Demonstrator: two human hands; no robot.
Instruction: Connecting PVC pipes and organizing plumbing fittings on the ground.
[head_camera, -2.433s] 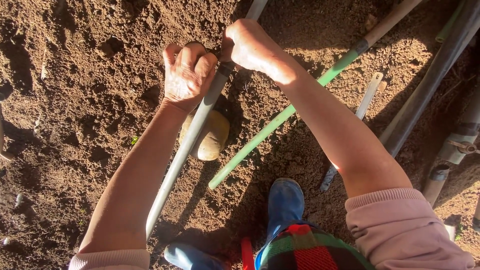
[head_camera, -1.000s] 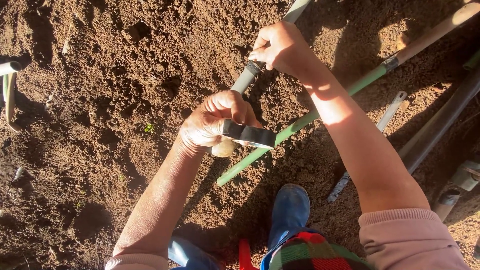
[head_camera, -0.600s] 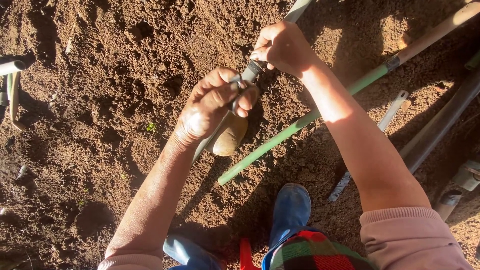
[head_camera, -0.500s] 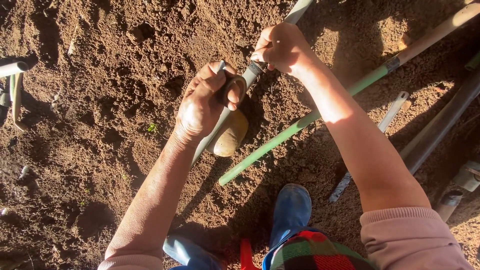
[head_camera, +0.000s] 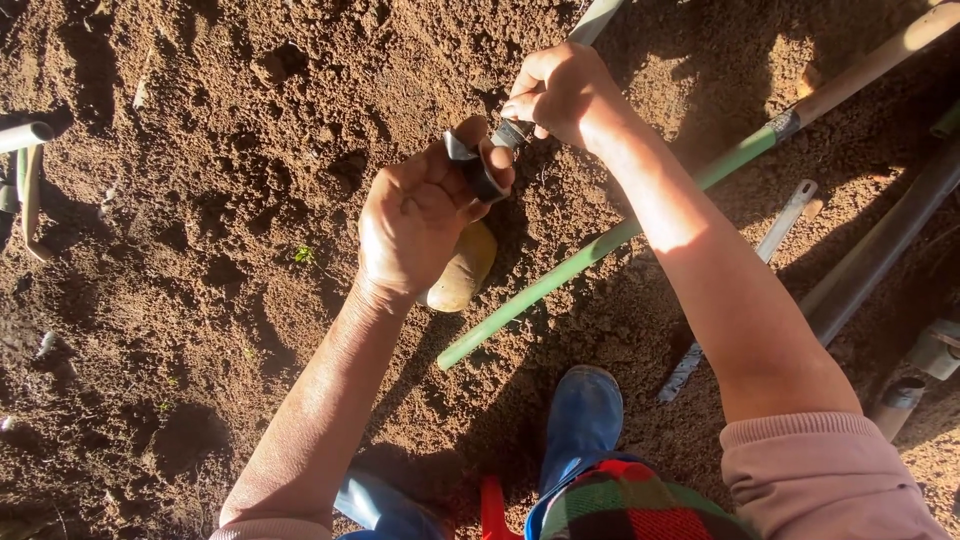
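Observation:
My left hand (head_camera: 415, 225) is closed around a short black ring-shaped fitting (head_camera: 468, 165), pressed against the dark lower end of a grey pipe (head_camera: 597, 18) that slants in from the top edge. Just above it, my right hand (head_camera: 560, 95) grips that pipe end, thumb and fingers wrapped around it. The two hands nearly touch. Under my left hand a cream rounded object (head_camera: 460, 275) lies on the brown loose soil (head_camera: 200, 200), partly hidden by the wrist.
A green pole (head_camera: 560, 280) with a wooden handle (head_camera: 880, 60) lies diagonally on the soil. Further right are a flat metal strip (head_camera: 780, 220) and a thick grey pipe (head_camera: 880, 250). My blue boots (head_camera: 583, 420) stand below. Pipe ends (head_camera: 25, 135) poke in at the left.
My left hand has gone from gripping a long pipe to carrying the black fitting up to the pipe end beside my right hand. The right hand has stayed on the pipe.

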